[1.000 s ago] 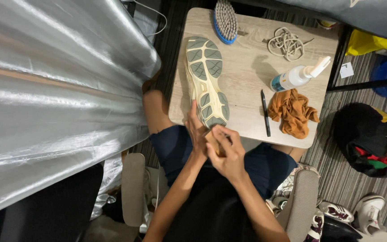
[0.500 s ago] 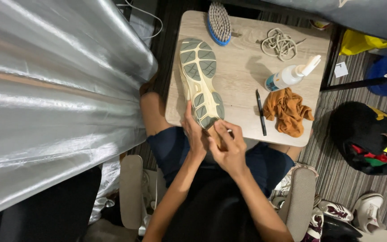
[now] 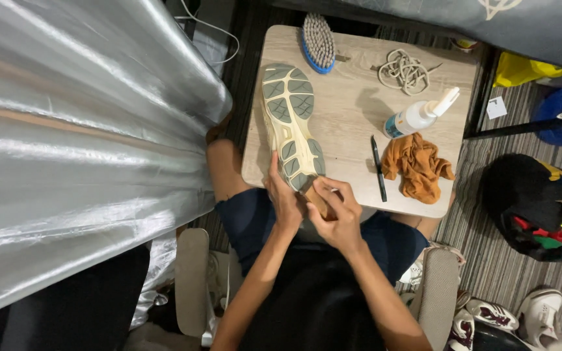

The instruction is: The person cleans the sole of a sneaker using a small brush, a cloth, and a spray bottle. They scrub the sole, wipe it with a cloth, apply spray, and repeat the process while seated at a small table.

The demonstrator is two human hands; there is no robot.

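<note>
shoe (image 3: pixel 291 123) lies sole-up on the bench (image 3: pixel 352 117), toe toward 12, heel at my fingers. left hand (image 3: pixel 285 198) is wrapped on the heel's 9 o'clock side, fingers curled against it. right hand (image 3: pixel 336 214) is closed round a small brownish thing, can't tell what, pressed to the heel from 4. brush (image 3: pixel 318 42) at 12, black pen (image 3: pixel 378 168) & orange cloth (image 3: pixel 417 166) off at 3.

Home room; bedding (image 3: pixel 489 19), floor shoes (image 3: pixel 541 315)

spray bottle (image 3: pixel 419 114) | table, lying | white, blue label | perhaps tag (image 3: pixel 496 107) on floor
</note>
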